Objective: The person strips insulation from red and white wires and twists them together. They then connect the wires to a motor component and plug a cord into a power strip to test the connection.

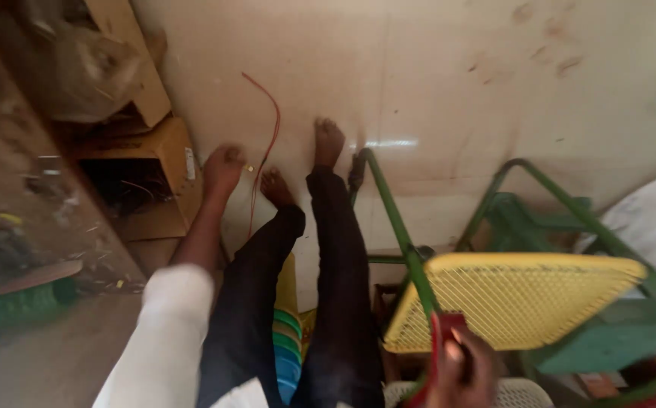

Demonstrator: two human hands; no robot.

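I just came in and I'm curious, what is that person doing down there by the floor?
A person sits on a stack of colourful plastic stools, bare feet on the pale floor. The left hand reaches down toward a thin red wire lying on the floor, beside an open cardboard box. The right hand grips the red handle of a yellow mesh racket, held in front of a green metal frame.

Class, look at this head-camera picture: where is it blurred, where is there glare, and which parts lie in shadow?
Head view: motion blur smears the left hand, the shelf and the right hand; a bright glare streak lies on the floor beside the foot; the open cardboard box is dark inside; the yellow mesh racket is soft at its edges.
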